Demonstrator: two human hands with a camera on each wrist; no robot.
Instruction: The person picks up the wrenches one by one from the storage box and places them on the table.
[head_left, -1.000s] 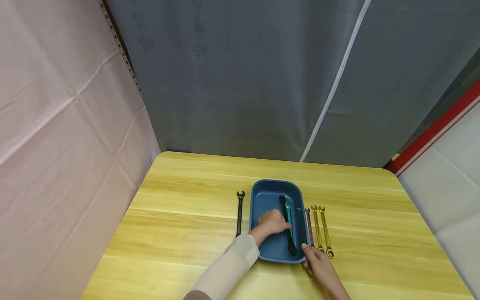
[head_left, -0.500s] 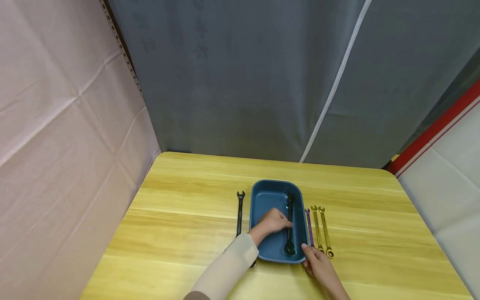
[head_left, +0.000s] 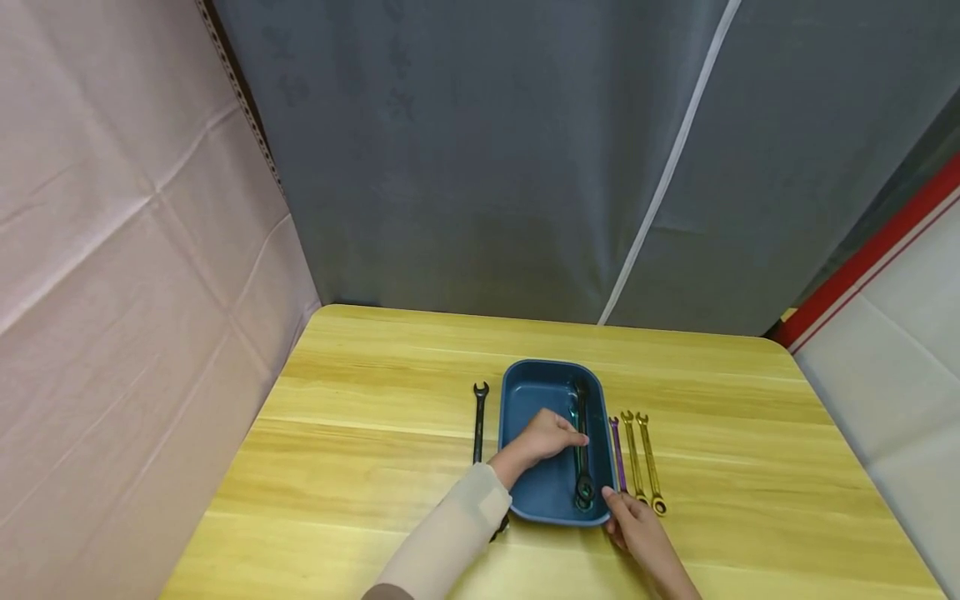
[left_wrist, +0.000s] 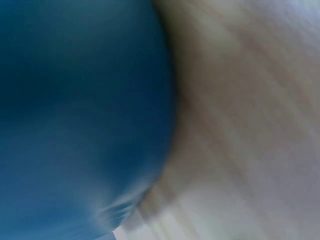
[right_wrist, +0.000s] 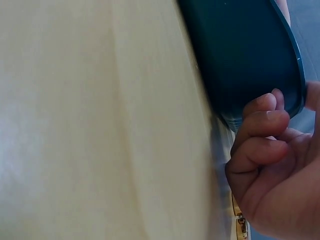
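- And here's the left hand (head_left: pixel 546 435), over the tray (head_left: pixel 546 496), thumb and finger apparently pinching the black wrench (head_left: pixel 583 463) by its shaft.
- That wrench lies lengthwise inside the tray, running above and below the pinch; glints of a teal wrench (head_left: pixel 582 505) show right along its edge (under or beside it, I can't tell).
- Over on the other side, the right hand (head_left: pixel 633 525) grips the tray's near right corner, thumb at the rim, fingers curled against the outside.
- Just past that grip lie the purple wrench (head_left: pixel 618 454) and two gold wrenches (head_left: pixel 638 457); a second black wrench (head_left: pixel 479 425) sits left of the pinch, outside the tray.
- The step looks like placing or straightening the pinched wrench; next calls for loosening the pinch cleanly, the tray held steady.
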